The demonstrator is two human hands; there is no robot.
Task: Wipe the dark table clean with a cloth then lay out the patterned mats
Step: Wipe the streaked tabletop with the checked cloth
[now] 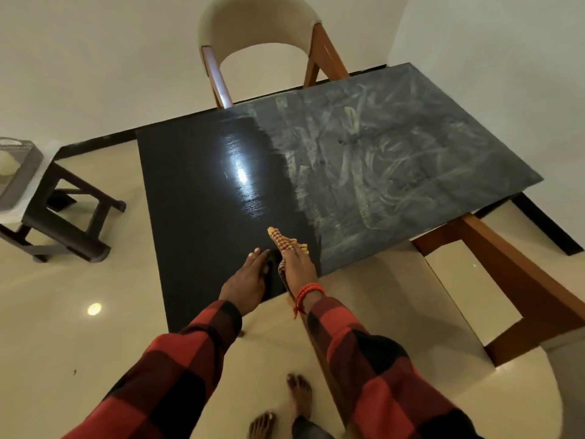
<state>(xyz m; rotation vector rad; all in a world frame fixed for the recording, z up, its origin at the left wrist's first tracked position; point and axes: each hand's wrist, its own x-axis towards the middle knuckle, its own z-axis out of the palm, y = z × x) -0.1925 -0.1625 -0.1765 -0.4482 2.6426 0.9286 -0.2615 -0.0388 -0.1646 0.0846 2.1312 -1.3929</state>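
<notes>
Dark table [196,191] — left half glossy, right smeared — chair [262,23] behind; left hand [247,280] flat, right hand [299,270] flat on cloth [285,240].

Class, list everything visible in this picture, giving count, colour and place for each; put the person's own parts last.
table: one, black, centre; left part glossy, right part smeared pale.
cloth: one, yellow-and-red checked, near table edge under right hand.
chairs: two, cream and brown; far side and right.
stool: one, dark, left floor.
tray: one, grey, on stool.
bracelet: one, orange, right wrist.
sleeves: two, red-and-black checked, bottom.
feet: two, bare, bottom.
hands: two; left hand flat on table, right hand pressing cloth.
</notes>
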